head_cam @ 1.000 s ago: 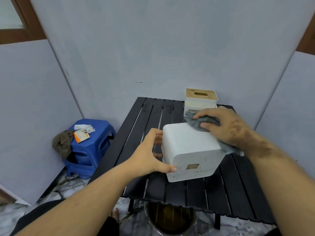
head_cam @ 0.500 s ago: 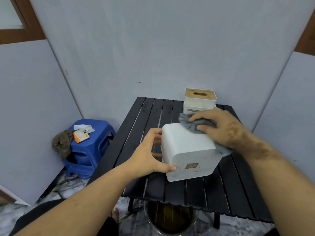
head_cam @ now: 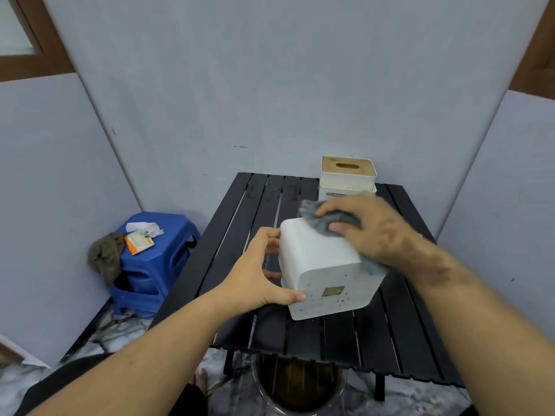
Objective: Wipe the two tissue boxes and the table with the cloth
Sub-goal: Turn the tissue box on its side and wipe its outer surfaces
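1. Blue plastic stool (head_cam: 162,250), well left of the white tissue box (head_cam: 321,265): carries an olive rag, a white wrapper and an orange packet. Not part of your task.
2. Your left hand (head_cam: 255,277) grasps the white tissue box on its left side: thumb hooked over the near face, fingers wrapped round the far left edge. Judged role: bracing only.
3. The white tissue box lies tipped on its side on the black slatted table (head_cam: 390,340), speckled face with a small square patch turned toward you. Its long axis runs away from you, toward the far edge.
4. Your right hand (head_cam: 369,232) clamps a bunched grey cloth (head_cam: 327,222) on the box's upper face at the far right corner; a tail of cloth hangs down the right side.
5. Key relation: the unwiped stretch of that upper face lies nearer you than the cloth, along the long axis. Your right hand is the one to draw back; left stays as brace.
6. Second tissue box, wooden slotted lid (head_cam: 348,178), stands upright behind the white box at the table's far edge, just beyond your right hand. Judged not yet in work.
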The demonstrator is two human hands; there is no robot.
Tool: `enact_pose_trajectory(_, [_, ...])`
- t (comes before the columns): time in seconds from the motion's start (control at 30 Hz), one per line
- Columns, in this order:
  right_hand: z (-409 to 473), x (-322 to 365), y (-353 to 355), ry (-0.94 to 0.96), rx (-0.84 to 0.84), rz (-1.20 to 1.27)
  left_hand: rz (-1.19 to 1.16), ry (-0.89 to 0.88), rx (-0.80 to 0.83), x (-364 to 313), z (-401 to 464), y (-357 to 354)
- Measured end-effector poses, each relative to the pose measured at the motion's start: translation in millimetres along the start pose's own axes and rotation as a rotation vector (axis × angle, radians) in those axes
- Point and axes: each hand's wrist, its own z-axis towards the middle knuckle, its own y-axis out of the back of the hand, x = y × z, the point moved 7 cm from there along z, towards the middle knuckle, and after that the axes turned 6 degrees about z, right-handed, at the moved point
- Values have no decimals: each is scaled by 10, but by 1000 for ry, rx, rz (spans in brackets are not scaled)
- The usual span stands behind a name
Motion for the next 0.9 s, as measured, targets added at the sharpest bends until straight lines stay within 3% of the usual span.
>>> enact_pose_trajectory(0.2, [-149,-331,341,-120,-170,43,19,6,10,-8,1,10])
enact_pose_trajectory(0.4, [-126,378,-350,80,53,-89,-15,-12,11,-41,9,2])
enact_pose_trajectory(0.5, [-201,435,-353,158,140,-67,-10,-16,11,-31,6,0])
enact_pose_trajectory(0.73, [-375,-425,409,-102,-41,227,57,9,12,-1,12,6])
enact_pose_trajectory(0.9, [-344,16,112,51,-28,58,69,-12,13,-31,33,10])
